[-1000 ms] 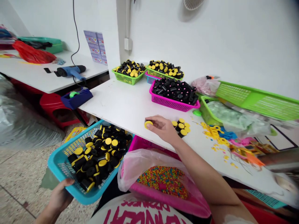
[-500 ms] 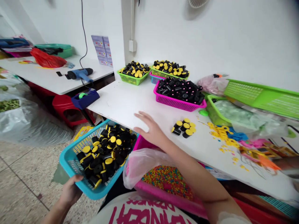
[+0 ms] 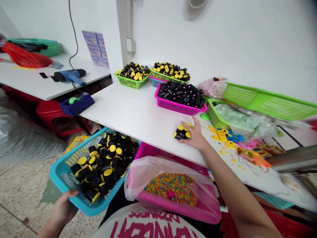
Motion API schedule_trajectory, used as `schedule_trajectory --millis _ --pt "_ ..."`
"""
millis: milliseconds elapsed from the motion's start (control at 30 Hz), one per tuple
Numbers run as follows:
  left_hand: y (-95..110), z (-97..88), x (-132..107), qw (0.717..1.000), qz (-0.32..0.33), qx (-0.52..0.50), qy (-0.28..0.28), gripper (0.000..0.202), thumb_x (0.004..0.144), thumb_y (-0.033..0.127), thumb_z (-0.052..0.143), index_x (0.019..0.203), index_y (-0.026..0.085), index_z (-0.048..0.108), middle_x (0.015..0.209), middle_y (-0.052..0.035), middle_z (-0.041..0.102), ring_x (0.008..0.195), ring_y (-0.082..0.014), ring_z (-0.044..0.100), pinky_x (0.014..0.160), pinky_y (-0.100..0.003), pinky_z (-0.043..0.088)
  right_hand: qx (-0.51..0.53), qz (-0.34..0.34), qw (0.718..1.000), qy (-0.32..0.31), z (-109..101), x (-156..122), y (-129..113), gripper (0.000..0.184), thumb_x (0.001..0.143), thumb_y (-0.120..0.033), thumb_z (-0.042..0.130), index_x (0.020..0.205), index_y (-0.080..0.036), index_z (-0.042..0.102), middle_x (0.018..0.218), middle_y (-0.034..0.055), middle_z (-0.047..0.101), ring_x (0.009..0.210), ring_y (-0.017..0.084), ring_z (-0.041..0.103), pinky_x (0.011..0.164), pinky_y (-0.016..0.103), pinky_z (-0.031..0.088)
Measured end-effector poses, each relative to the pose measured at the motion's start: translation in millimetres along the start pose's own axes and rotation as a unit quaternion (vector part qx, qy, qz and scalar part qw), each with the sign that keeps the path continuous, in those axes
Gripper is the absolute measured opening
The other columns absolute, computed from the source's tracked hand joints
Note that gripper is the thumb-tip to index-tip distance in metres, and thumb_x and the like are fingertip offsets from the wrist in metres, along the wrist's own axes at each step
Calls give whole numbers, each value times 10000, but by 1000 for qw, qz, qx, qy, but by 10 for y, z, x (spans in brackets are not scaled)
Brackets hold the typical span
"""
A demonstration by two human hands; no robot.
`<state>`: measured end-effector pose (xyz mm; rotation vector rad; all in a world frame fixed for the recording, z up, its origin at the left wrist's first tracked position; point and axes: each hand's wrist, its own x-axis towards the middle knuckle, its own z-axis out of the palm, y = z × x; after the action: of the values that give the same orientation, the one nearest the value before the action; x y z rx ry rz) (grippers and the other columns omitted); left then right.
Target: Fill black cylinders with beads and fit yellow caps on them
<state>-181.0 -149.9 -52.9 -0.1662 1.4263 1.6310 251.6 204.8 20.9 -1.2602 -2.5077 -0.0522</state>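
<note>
My left hand (image 3: 64, 207) grips the near corner of a blue plastic basket (image 3: 92, 209), thumb over its rim. Heaped inside are small black canisters with yellow lids (image 3: 109, 162). My right hand (image 3: 194, 135) reaches over the white table (image 3: 119, 109), its fingers spread and curved around a small cluster of the same canisters (image 3: 182, 132); it partly covers them, so a firm grip does not show. Below my right forearm, a pink basket (image 3: 208, 215) lined with a clear plastic bag (image 3: 143, 162) contains many small coloured balls (image 3: 170, 188).
At the back stand green baskets of yellow-lidded canisters (image 3: 133, 82) and a magenta basket of black canisters (image 3: 180, 107). Yellow plastic pieces (image 3: 223, 137) lie scattered on the right near a green basket (image 3: 218, 115). A blue tape dispenser (image 3: 77, 105) sits at the table's left corner.
My right hand has moved from above the front edge to the canister cluster on the table. My left hand still holds the blue basket. The view has turned slightly right.
</note>
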Motion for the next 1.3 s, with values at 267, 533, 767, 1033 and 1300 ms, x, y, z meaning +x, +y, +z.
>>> schedule_trajectory --millis 267,533,767,1033,1300 --pt "-32 6 -36 1000 0 -10 9 726 375 94 710 1090 222 723 840 -36 798 966 -439 710 795 -512 626 96 -85 992 -3 162 446 -597 594 752 -586 711 1216 -219 653 1328 139 561 1303 323 437 1148 542 290" --pt "-48 -9 -36 1000 0 -17 -10 692 436 104 661 1124 169 705 765 -43 783 870 -398 736 767 -523 626 231 -235 944 11 542 683 -2267 577 742 -593 716 1202 -245 697 1355 119 556 1373 360 346 1152 533 300" --pt "-156 -69 -27 998 -11 -52 -21 637 497 105 585 1123 141 701 740 -55 771 793 -357 747 764 -517 620 382 -329 857 -104 680 613 -3093 488 896 -501 608 1338 -295 596 1552 71 416 1450 266 345 1195 537 199" --pt "-326 -281 26 994 -25 -104 3 598 471 90 586 1055 151 701 694 -52 759 754 -352 745 743 -511 621 468 -211 844 -153 995 770 -2918 371 993 -381 462 1249 -205 664 1342 104 620 1351 211 486 1185 430 324" --pt "-27 -700 -266 992 -7 -99 80 655 453 74 592 1092 179 690 690 -34 764 772 -364 747 702 -489 632 450 -251 844 -151 789 727 -2835 390 999 -379 443 1323 -244 615 1434 80 554 1420 212 407 1204 452 298"
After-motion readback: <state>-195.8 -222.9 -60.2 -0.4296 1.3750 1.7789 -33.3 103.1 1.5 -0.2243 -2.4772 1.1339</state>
